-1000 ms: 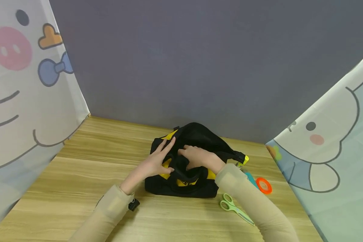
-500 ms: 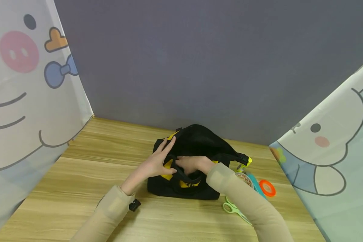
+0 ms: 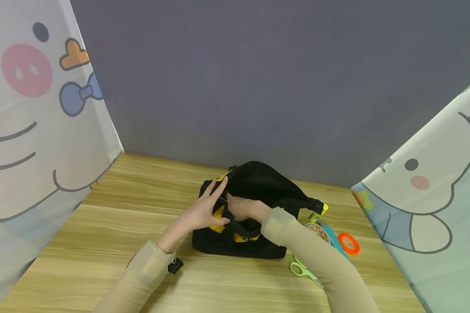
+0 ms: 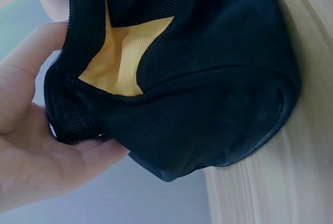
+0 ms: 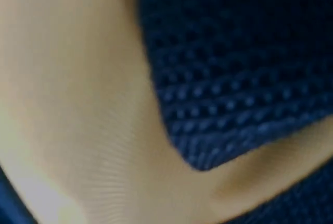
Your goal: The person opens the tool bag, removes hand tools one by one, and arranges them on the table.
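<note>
A black and yellow zip bag (image 3: 239, 251) lies on the wooden table with its mouth gaping. At its left end, my left hand (image 3: 201, 214) spreads thumb and straight fingers across the opening. The left wrist view shows the bag's zipped edge (image 4: 54, 88) lying between that thumb and the fingers. My right hand (image 3: 247, 209) reaches into the mouth, its fingertips hidden inside; I cannot tell whether they hold anything. Yellow cloth and black mesh (image 5: 234, 78) of the bag fill the right wrist view up close.
Right of the bag lie green scissors (image 3: 299, 268), partly under the right sleeve, a wide tape roll (image 3: 319, 232), a teal object (image 3: 334, 239) and an orange tape roll (image 3: 348, 243). A yellow item (image 3: 313, 216) shows by the bag's right end. A grey wall (image 3: 235, 87) stands behind.
The right hand has gone from above the bag's mouth down into it and slightly left. The left hand keeps its place on the bag. The whole view has shifted slightly.
</note>
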`<state>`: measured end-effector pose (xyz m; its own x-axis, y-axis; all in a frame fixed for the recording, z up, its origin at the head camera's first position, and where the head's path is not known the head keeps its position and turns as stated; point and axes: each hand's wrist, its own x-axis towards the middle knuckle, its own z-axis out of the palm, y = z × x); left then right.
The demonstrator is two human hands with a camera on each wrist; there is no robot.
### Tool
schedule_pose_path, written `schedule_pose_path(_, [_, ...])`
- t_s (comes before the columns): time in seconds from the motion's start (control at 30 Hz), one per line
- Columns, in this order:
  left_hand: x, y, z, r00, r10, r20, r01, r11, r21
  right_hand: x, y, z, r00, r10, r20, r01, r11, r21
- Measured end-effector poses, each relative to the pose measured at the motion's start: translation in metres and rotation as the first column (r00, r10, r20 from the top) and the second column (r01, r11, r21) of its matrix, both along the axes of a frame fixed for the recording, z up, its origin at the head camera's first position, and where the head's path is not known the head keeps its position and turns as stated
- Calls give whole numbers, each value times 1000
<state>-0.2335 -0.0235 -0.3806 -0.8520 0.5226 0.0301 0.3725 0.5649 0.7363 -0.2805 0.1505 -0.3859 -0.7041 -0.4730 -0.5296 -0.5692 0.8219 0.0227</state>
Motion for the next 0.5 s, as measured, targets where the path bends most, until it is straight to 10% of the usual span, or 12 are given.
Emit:
schedule_pose_path(0.27, [1,-1,1,1000,11,-4,-11,1000,8,-5,-6,-9,984,-179,-16,177,979,-102])
schedule_pose_path(0.5, [3,-2,0,999,31,8,-31,999,-7,-9,-7,-10,995,-46,-93,36,993,-108])
